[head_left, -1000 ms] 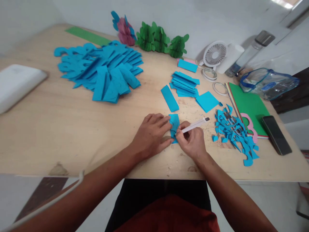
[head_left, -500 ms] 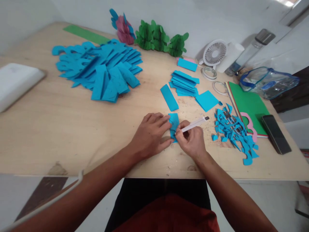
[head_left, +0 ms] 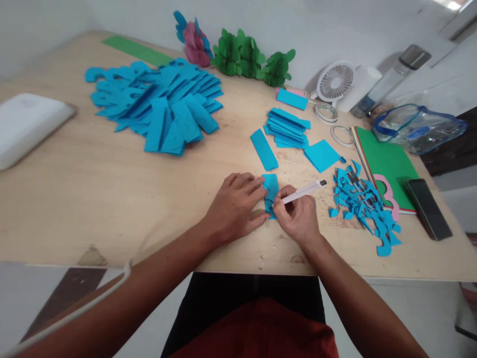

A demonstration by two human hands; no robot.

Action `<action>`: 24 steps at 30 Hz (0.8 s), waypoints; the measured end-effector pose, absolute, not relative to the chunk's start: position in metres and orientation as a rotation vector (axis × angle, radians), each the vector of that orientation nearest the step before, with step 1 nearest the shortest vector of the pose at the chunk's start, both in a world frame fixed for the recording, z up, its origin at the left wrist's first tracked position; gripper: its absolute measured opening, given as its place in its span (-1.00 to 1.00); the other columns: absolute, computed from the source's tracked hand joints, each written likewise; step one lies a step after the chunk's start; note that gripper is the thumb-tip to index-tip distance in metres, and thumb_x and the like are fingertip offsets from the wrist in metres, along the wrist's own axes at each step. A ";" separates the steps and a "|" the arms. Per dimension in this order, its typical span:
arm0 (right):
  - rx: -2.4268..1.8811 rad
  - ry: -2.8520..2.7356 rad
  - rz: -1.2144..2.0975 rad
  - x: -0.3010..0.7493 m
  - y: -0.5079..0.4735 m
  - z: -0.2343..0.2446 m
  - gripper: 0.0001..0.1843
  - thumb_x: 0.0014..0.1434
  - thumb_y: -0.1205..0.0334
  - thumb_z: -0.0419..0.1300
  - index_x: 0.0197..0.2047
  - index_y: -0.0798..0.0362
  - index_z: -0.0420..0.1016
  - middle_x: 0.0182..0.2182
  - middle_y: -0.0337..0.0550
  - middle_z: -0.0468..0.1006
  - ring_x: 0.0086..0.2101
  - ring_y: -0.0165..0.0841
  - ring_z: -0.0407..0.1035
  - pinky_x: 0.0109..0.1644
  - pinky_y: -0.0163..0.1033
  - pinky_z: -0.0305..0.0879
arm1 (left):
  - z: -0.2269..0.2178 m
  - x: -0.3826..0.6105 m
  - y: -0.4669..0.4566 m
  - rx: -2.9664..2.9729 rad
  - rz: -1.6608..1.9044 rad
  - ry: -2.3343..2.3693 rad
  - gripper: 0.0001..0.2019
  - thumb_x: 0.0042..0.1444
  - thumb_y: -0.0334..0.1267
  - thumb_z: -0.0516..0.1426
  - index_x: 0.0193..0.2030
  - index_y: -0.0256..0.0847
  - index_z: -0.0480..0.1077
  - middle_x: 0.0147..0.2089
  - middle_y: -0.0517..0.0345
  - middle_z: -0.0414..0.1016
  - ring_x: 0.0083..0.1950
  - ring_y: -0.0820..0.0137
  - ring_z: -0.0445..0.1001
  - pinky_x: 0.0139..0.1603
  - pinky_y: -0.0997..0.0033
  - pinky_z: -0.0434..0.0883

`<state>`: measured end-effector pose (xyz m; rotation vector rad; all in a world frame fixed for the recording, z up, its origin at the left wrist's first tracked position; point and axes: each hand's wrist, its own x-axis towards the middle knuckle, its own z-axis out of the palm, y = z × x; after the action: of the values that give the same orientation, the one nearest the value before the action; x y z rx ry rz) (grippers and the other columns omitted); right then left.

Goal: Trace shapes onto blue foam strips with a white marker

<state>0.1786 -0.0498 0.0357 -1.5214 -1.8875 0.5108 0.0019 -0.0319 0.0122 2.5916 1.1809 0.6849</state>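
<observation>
A small blue paper piece [head_left: 272, 188] with dark curved lines lies on the table near its front edge. My left hand [head_left: 238, 206] is flat, with its fingers spread and their tips pressing the paper's left side. In my right hand [head_left: 298, 216] is a white pen [head_left: 303, 192], pinched with its tip low on the paper; the tip itself is hidden by my fingers. Just beyond lies a single blue strip [head_left: 264, 149]. A stack of blue strips [head_left: 286, 128] and a blue folded square [head_left: 322, 155] sit farther back.
Blue offcuts [head_left: 365, 199] lie right, beside a pink cutout [head_left: 386, 194], green paper [head_left: 391, 164] and a phone [head_left: 428, 209]. A large blue paper pile [head_left: 156, 104] spreads left, near a white device [head_left: 32, 127]. A fan [head_left: 336, 82] and bottle [head_left: 391, 79] stand behind.
The view has shifted slightly, so everything sits a little farther right. Both hands stay on the blue paper, the pen still in my right hand.
</observation>
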 end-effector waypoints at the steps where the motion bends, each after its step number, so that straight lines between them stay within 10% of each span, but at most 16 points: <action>1: -1.515 -1.884 0.529 0.179 -0.050 0.035 -0.87 0.06 0.22 0.07 -0.48 0.02 0.35 -0.71 -0.36 0.30 -0.68 -0.48 0.15 -0.55 -0.35 0.04 | 0.012 0.002 -0.032 2.591 0.686 1.181 -0.67 0.12 -0.11 0.18 -0.01 -0.19 0.43 0.17 -0.07 0.48 0.16 0.04 0.38 0.18 -0.06 0.31; 24: -1.466 -1.668 0.704 0.182 -0.049 0.029 -0.88 0.11 0.22 0.10 -0.43 0.02 0.38 -0.60 -0.28 0.44 -0.57 -0.41 0.34 -0.47 -0.32 0.22 | 0.009 0.001 -0.032 2.623 0.723 1.177 -0.61 0.13 -0.10 0.17 0.04 -0.25 0.41 0.15 -0.14 0.48 0.16 0.01 0.37 0.18 -0.08 0.32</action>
<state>0.1822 -0.0491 0.0295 -1.4662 -1.6676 0.7041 0.0008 -0.0317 0.0092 2.6228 1.1771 0.7230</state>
